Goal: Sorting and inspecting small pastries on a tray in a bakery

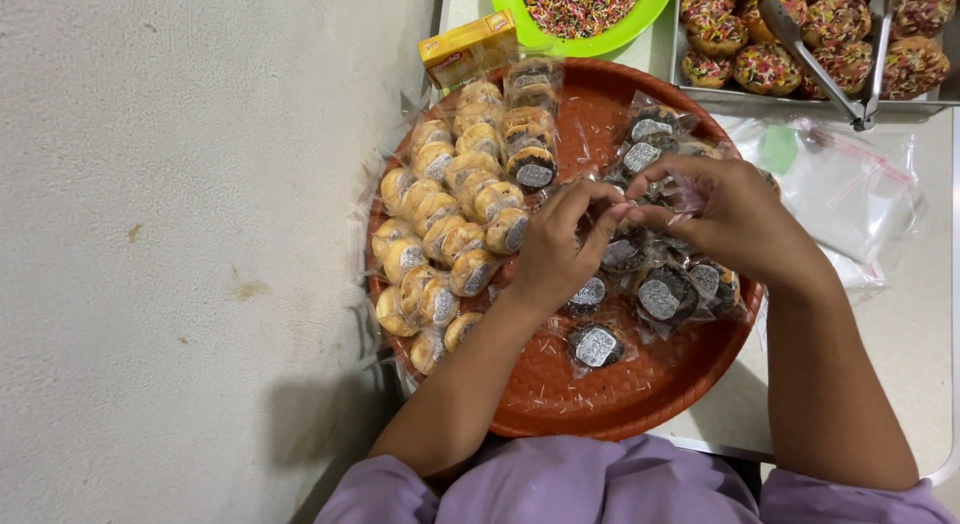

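My left hand [560, 249] and my right hand [725, 214] meet over the middle of a round orange woven tray [600, 394]. Together they pinch a small clear plastic-wrapped pastry [632, 222] between the fingertips. Rows of wrapped pale round pastries [450, 234] stand on edge along the tray's left side. Dark chocolate-topped wrapped pastries [660, 296] with round labels lie loose under and beside my hands.
A metal tray of sprinkle-topped pastries [800, 44] with metal tongs [830, 69] sits at the top right. A green plate of coloured sprinkles [580, 9] and a small yellow box [468, 49] lie at the top. Clear plastic bags [840, 184] lie to the right. A pale wall [180, 234] fills the left.
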